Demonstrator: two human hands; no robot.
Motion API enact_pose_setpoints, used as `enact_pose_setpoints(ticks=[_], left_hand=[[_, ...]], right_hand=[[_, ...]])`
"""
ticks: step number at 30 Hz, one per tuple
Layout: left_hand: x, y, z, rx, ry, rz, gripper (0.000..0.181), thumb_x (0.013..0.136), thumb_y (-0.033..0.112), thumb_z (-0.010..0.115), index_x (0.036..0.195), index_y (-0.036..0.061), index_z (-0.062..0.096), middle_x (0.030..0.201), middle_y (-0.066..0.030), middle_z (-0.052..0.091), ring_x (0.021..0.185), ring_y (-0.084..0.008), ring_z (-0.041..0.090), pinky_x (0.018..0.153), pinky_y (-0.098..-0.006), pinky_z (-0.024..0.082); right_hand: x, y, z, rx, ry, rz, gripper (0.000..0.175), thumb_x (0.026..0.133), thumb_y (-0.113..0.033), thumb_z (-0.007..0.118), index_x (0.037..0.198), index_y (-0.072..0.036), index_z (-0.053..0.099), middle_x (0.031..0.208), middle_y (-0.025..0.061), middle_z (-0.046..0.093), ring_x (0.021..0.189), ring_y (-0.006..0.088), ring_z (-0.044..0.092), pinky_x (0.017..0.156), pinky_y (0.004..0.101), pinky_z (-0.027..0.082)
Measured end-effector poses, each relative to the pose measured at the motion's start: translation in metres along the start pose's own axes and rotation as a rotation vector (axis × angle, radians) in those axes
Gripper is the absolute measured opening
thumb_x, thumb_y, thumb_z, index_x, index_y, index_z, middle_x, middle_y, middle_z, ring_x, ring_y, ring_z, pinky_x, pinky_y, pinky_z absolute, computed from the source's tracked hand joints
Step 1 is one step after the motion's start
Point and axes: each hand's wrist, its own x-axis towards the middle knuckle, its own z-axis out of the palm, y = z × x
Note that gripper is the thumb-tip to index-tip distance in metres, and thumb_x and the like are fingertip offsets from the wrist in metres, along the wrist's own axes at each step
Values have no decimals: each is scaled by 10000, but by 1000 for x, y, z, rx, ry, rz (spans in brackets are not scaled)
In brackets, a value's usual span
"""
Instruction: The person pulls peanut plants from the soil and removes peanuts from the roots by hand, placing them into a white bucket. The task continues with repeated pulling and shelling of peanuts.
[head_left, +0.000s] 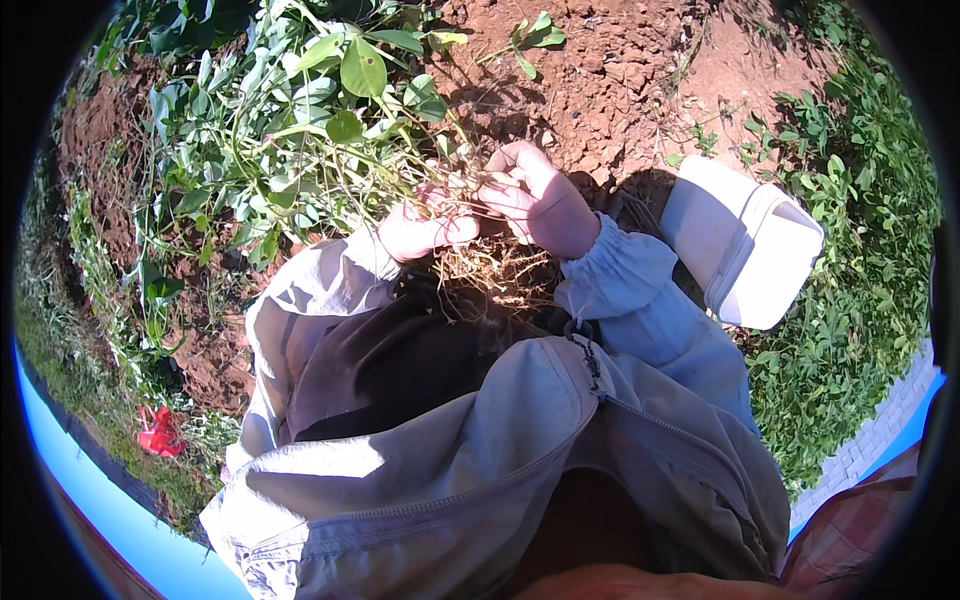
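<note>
An uprooted leafy plant, seemingly a peanut plant (360, 161), lies with its green tops up and to the left and its roots towards me. My left hand (429, 231) grips its lower stems, thumb pointing right. Opposite it, the bent fingers of my right hand (546, 201) pinch into the thin pale stems and roots; whether a pod is between them cannot be told. A tangle of dry brown roots (499, 274) hangs below both hands, over dark cloth at my lap.
A white plastic tub (765, 247) lies tilted beside my right forearm. Reddish bare soil (615, 82) stretches ahead. Low green plants (862, 195) grow along the right. A red object (160, 432) lies at the far left, near grass. Paving (855, 450) shows at lower right.
</note>
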Motion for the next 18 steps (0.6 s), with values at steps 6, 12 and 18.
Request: enact_pose_setpoints(ticks=[6, 12, 18], left_hand=[[3, 1, 9, 15, 108, -31, 221, 797, 216, 700, 892, 68, 566, 753, 38, 508, 669, -76, 423, 580, -232, 337], [13, 5, 11, -130, 118, 69, 466, 788, 131, 701, 1198, 4, 521, 1050, -77, 621, 958, -173, 577, 825, -289, 460], [10, -6, 4, -77, 173, 9, 399, 778, 165, 706, 1108, -17, 576, 991, -105, 644, 916, -192, 595, 804, -298, 470]], right_hand=[[13, 17, -9, -50, 116, -122, 175, 846, -123, 581, 950, -32, 474, 794, 33, 538, 738, 83, 514, 640, 227, 428], [29, 17, -8, 339, 225, -84, 150, 838, -132, 564, 944, -35, 519, 787, 18, 549, 707, 85, 522, 620, 211, 422], [37, 22, -23, -619, 269, -454, 139, 879, -127, 566, 921, 5, 558, 677, 60, 582, 605, 87, 530, 542, 253, 433]])
